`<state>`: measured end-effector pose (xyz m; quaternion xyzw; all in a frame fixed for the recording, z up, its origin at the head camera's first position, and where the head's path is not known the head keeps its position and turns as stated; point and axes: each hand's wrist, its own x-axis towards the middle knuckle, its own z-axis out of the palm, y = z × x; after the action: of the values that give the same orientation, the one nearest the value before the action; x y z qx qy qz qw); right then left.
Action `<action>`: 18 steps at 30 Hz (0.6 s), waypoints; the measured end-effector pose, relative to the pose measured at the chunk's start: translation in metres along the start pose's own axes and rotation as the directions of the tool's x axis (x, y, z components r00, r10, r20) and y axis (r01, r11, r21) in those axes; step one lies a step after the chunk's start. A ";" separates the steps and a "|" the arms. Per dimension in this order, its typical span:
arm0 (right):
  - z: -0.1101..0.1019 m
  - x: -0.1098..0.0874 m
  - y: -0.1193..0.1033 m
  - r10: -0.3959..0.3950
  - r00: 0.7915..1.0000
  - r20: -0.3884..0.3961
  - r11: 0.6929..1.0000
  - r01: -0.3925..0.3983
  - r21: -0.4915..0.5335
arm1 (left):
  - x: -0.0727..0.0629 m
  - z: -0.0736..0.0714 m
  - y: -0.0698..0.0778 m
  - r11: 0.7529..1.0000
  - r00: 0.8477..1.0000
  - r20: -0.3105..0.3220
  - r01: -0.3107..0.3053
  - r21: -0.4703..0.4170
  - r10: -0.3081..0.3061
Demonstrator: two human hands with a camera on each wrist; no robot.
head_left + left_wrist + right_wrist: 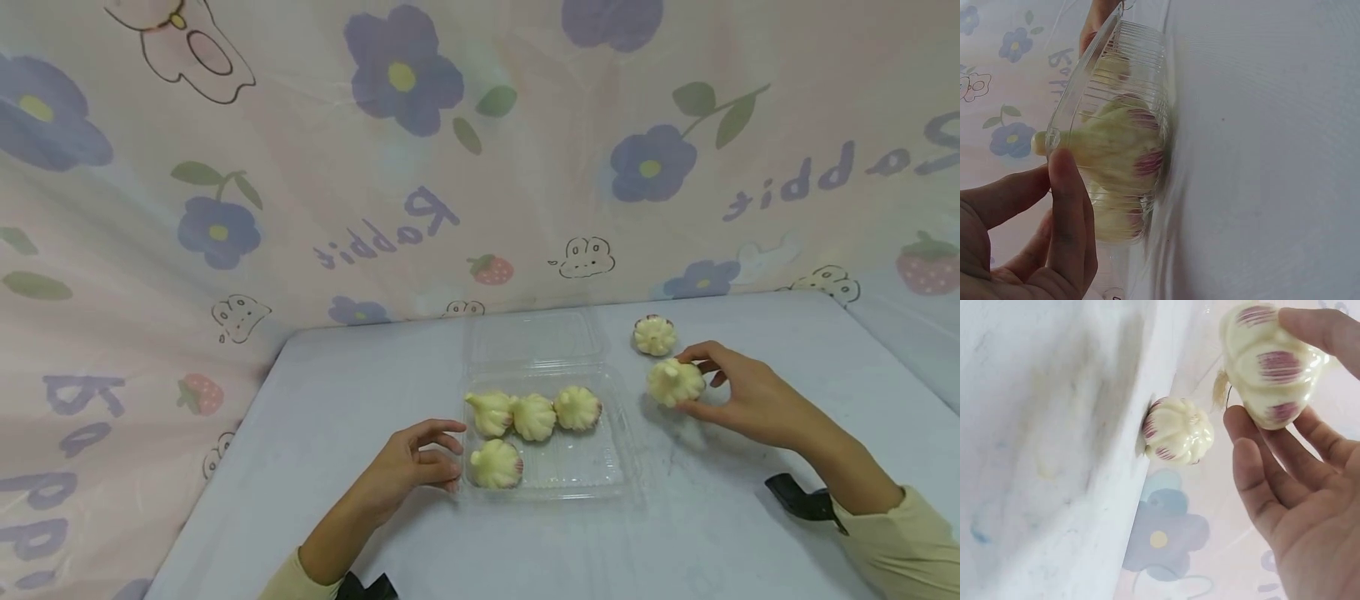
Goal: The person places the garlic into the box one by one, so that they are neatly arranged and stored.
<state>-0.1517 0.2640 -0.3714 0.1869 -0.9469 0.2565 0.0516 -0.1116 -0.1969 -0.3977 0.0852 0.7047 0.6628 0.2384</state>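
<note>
My right hand [757,400] grips a cream garlic bulb [675,382] between thumb and fingers, to the right of the clear plastic container. Purple streaks mark this bulb in the right wrist view, where it appears held off the table. Another garlic bulb [655,335] sits on the table just beyond it. My left hand [408,467] pinches the near-left rim of the clear plastic container [577,490]. Inside stand three bulbs in a row, one of them the middle garlic bulb [534,417], and in front at the left a further garlic bulb [497,464].
The container's hinged lid [536,337] lies folded back toward the rear of the white table [360,383]. A patterned cloth [525,167] with flowers and rabbits hangs behind the table. Black wrist straps [798,497] are on both forearms.
</note>
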 end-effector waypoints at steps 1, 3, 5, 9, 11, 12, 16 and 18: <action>-0.001 0.000 0.000 0.001 1.000 0.000 1.000 -0.001 0.001 | 0.000 0.000 0.000 1.000 1.000 0.003 -0.001 0.000 0.001; -0.002 -0.002 -0.001 0.010 1.000 -0.005 1.000 -0.010 -0.006 | 0.000 0.001 0.000 1.000 1.000 0.004 -0.002 -0.004 0.002; -0.003 -0.003 -0.002 0.010 1.000 -0.017 1.000 -0.010 -0.018 | 0.000 0.002 0.000 1.000 1.000 0.004 -0.003 -0.005 0.003; -0.005 -0.005 -0.003 0.004 1.000 -0.027 1.000 -0.005 -0.021 | 0.000 0.002 0.000 1.000 1.000 0.000 -0.002 -0.002 0.002; -0.006 -0.005 -0.003 0.008 1.000 -0.022 1.000 -0.009 -0.016 | 0.000 0.001 0.000 1.000 1.000 -0.003 -0.001 0.000 0.001; -0.007 -0.005 -0.003 0.013 1.000 -0.017 1.000 -0.013 -0.011 | 0.001 0.001 0.000 1.000 1.000 -0.003 -0.001 -0.001 0.001; -0.008 -0.004 -0.003 0.030 0.999 -0.015 1.000 -0.030 -0.001 | 0.000 0.001 0.000 1.000 1.000 -0.006 0.001 -0.001 -0.001; -0.009 -0.005 -0.004 0.025 1.000 -0.017 1.000 -0.025 0.001 | 0.000 0.000 0.000 1.000 1.000 -0.007 0.001 -0.005 -0.001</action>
<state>-0.1459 0.2669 -0.3627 0.1728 -0.9486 0.2590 0.0564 -0.1116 -0.1967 -0.3978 0.0820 0.7040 0.6646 0.2365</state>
